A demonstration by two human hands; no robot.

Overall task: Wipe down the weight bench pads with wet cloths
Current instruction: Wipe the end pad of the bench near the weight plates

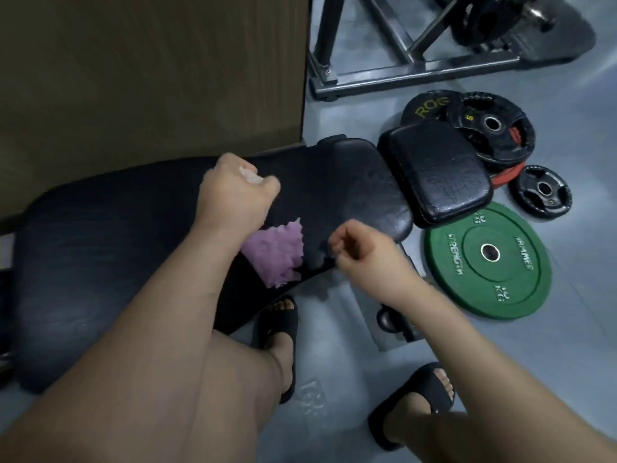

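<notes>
Hovering over the long black pad point(100, 228), my left grip point(233, 192) is balled into a blurred fist, with nothing clearly in it. My right grip point(360, 248) is curled tight and empty above the pad's near edge. The purple cloth point(277, 255) lies crumpled on the pad between my wrists. The small seat pad point(434, 168) sits beyond.

Purple cloth point(277, 255) on bench pad point(350, 182), green plate point(500, 285) beside
</notes>
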